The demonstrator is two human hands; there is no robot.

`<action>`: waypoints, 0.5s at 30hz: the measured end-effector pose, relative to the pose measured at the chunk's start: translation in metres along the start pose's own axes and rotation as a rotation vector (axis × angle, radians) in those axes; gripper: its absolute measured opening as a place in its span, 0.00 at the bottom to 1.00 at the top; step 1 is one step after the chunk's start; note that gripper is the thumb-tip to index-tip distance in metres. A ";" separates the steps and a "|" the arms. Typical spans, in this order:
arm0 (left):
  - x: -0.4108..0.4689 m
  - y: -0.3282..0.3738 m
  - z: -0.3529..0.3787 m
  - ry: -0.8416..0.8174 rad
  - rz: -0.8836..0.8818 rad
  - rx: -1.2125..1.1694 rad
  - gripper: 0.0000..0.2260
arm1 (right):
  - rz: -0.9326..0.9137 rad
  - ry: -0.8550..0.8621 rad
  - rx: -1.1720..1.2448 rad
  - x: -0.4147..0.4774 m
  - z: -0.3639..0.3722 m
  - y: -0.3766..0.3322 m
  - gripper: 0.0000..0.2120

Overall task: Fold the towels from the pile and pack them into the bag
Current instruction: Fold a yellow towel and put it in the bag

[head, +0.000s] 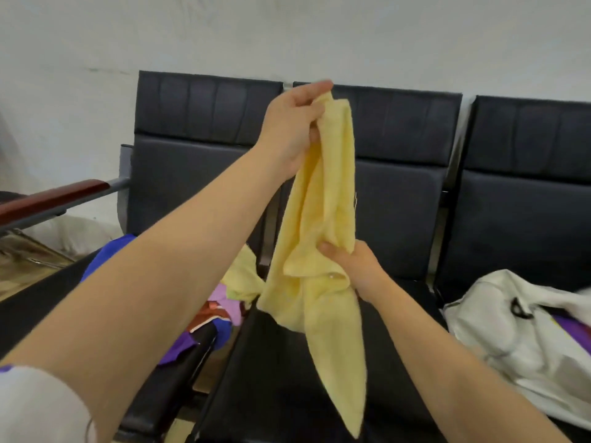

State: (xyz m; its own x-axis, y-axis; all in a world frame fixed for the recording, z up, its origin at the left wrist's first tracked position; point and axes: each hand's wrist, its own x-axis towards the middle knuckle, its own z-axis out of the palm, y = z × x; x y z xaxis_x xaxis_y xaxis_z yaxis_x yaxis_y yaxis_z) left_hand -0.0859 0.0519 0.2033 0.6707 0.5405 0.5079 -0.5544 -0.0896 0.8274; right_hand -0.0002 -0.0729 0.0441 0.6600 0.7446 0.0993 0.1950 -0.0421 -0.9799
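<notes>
Well, your left fingers (315, 91) were curled tight round the top of the yellow towel (323, 203). Your left hand (292, 129) held it up high, in front of the backs of the black seats (399, 135).

Lower down, your right thumb (329, 251) pressed on the cloth. Your right hand (356, 270) pinched the towel there, and the towel hid your other fingers on that side.

The towel hung long and bunched between your two hands. Its loose end pointed down in front of the middle seat (271, 378). You could not tell if the tip touched the seat.

On the left seat (192, 174) lay the pile (224, 302) of other towels, purple, blue, pink and pale yellow. Your left arm (179, 282) was in the way and hid a good part of it.

On the right seat (527, 225) lay the white bag (499, 334), slumped and crumpled. Something purple showed at its mouth.

A brown armrest (54, 196) stuck out at the far left. A white wall (287, 36) stood behind the seats. A bit of grey sleeve (35, 407) showed at the bottom left corner.
</notes>
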 end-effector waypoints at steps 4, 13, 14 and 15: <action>0.008 -0.024 0.011 0.160 0.178 0.486 0.19 | 0.159 0.149 0.402 -0.014 -0.068 -0.029 0.13; -0.012 -0.098 0.019 0.203 -0.184 0.923 0.09 | 0.334 -0.019 0.253 -0.045 -0.138 -0.020 0.17; -0.015 -0.096 0.022 0.123 -0.382 0.729 0.11 | 0.336 -0.064 0.254 -0.047 -0.140 -0.019 0.14; -0.018 -0.095 0.023 0.019 -0.561 0.445 0.12 | 0.309 -0.063 0.277 -0.051 -0.142 -0.020 0.11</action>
State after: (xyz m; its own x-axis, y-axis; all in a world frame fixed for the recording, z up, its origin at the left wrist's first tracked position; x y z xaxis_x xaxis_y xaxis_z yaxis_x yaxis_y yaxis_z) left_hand -0.0345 0.0316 0.1214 0.7851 0.6189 -0.0239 0.1280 -0.1245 0.9839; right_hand 0.0657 -0.2046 0.0830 0.6097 0.7646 -0.2087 -0.2129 -0.0955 -0.9724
